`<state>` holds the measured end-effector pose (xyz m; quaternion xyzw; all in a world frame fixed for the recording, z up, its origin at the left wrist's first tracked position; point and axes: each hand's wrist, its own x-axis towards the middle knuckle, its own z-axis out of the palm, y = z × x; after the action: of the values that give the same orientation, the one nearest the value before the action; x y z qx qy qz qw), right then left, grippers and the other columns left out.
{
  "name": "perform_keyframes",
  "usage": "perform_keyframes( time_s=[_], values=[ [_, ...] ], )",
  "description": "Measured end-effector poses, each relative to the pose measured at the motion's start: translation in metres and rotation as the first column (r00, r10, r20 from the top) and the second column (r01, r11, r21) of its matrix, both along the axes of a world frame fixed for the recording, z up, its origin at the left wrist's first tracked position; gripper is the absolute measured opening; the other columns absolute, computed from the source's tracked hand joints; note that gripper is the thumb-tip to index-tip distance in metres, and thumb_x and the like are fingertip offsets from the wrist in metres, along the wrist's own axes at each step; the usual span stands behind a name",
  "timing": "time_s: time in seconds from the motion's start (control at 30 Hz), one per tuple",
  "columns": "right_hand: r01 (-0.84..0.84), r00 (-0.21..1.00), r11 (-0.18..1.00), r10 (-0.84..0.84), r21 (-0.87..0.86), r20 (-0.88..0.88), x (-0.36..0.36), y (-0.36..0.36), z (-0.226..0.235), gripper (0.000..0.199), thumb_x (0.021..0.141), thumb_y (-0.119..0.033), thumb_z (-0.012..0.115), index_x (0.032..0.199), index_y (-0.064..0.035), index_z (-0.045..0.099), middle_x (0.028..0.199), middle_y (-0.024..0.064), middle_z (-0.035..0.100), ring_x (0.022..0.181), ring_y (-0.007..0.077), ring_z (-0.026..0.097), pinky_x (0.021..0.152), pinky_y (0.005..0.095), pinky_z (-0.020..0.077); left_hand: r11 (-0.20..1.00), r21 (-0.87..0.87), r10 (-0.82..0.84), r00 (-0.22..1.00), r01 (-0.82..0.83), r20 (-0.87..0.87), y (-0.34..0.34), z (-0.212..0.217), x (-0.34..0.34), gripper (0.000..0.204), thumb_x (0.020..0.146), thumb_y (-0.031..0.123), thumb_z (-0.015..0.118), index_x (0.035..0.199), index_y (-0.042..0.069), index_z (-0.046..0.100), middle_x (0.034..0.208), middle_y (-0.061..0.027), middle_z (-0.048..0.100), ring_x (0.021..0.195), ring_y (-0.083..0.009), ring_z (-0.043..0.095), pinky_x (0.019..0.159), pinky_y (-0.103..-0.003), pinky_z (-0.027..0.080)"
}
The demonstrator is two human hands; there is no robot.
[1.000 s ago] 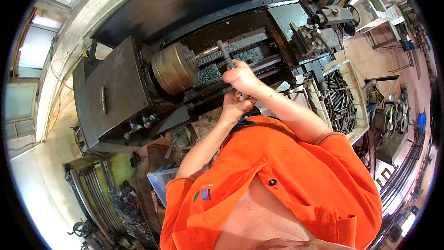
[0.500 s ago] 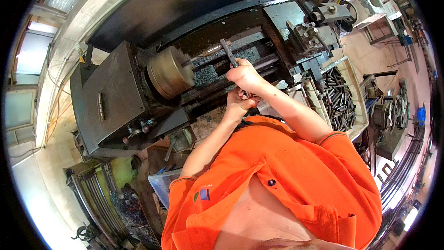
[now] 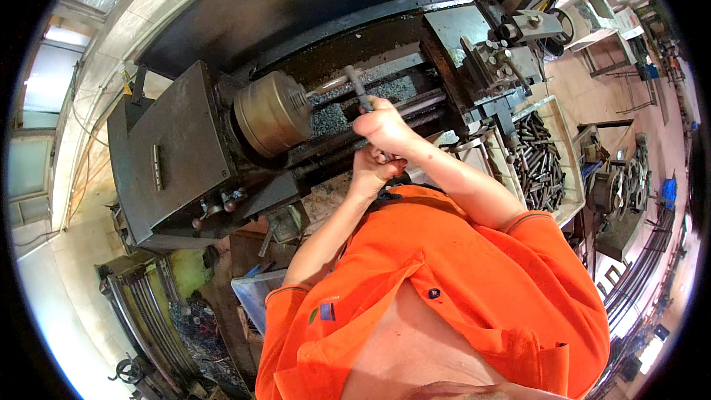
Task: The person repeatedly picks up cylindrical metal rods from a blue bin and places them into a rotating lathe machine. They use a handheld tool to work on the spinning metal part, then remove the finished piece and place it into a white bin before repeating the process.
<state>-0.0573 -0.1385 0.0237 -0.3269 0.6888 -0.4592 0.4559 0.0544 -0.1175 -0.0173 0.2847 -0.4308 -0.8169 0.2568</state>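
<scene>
My right hand (image 3: 381, 126) is closed around a long, flat grey metal bar (image 3: 357, 83), whose kind I cannot make out. Its far end is blurred and lies across a slim, bright metal rod (image 3: 331, 85) that sticks out of the lathe chuck (image 3: 272, 114). Just below and nearer to me, my left hand (image 3: 372, 172) is closed with its fingers curled. Something shiny shows between the two hands, apparently the near end of the same bar, though the fingers mostly cover it.
Metal chips (image 3: 329, 120) lie on the lathe bed under the rod. To the right stand the tool post (image 3: 498, 59) and a crate (image 3: 576, 170) holding many short metal pieces. The headstock (image 3: 174, 155) with its levers is at left. A dark splash guard (image 3: 296, 15) rises behind.
The bar and both hands have shifted slightly left, toward the chuck. The bar's far end looks more blurred now. My grip looks the same.
</scene>
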Motion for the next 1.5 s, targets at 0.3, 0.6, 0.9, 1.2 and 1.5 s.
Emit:
perform_keyframes(
  time_s=[0.3,0.6,0.9,1.2,1.5],
  values=[
    [0.019,0.989,0.996,-0.032,0.087,0.144,-0.020,0.007,0.007,0.027,0.066,-0.011,0.055,0.088,0.0032,0.050,0.057,0.0080,0.049,0.046,0.0171,0.049,0.042,0.0329,0.0412,0.998,0.057,-0.014,0.997,0.018,-0.074,0.005,-0.004,-0.018,0.026,0.061,-0.002,0.070,0.065,0.005,0.046,0.067,0.0027,0.049,0.062,-0.0059,0.049,0.055,-0.023,0.040],
    [-0.100,0.994,0.995,0.099,0.017,0.042,0.007,-0.005,0.007,0.028,0.062,-0.017,0.058,0.076,0.0059,0.049,0.068,0.0154,0.052,0.067,0.0221,0.052,0.061,0.0337,0.0439,1.000,0.000,0.009,0.998,-0.009,-0.069,0.000,0.008,0.010,0.027,0.065,0.014,0.076,0.075,-0.001,0.055,0.065,-0.0016,0.056,0.056,-0.0100,0.051,0.049,-0.025,0.041],
    [-0.044,0.996,0.993,0.053,-0.110,0.079,-0.008,0.005,0.006,0.016,0.065,-0.012,0.056,0.070,0.0003,0.048,0.062,0.0022,0.047,0.060,0.0117,0.045,0.054,0.0283,0.0386,0.999,-0.036,-0.014,1.000,0.013,-0.028,0.001,0.004,-0.003,0.043,0.060,0.027,0.081,0.077,-0.002,0.055,0.068,-0.0028,0.057,0.060,-0.0100,0.055,0.053,-0.023,0.045],
    [-0.067,0.989,0.988,0.084,-0.137,0.121,-0.013,0.007,-0.002,0.024,0.065,-0.018,0.060,0.066,0.0042,0.051,0.061,0.0072,0.050,0.059,0.0151,0.047,0.054,0.0302,0.0414,0.996,-0.065,-0.056,0.998,0.054,-0.028,0.000,0.007,-0.005,0.044,0.060,0.027,0.081,0.078,-0.003,0.055,0.069,-0.0045,0.059,0.059,-0.0110,0.055,0.053,-0.024,0.045],
    [-0.078,0.997,0.985,0.075,-0.151,-0.026,0.004,0.000,-0.001,0.021,0.065,-0.015,0.056,0.074,0.0035,0.051,0.064,0.0034,0.049,0.063,0.0123,0.045,0.057,0.0288,0.0397,0.998,-0.065,-0.025,0.999,0.027,0.028,-0.001,0.011,0.006,0.040,0.062,0.024,0.078,0.080,-0.004,0.056,0.068,-0.0047,0.058,0.059,-0.0117,0.055,0.053,-0.025,0.045]
  ],
)
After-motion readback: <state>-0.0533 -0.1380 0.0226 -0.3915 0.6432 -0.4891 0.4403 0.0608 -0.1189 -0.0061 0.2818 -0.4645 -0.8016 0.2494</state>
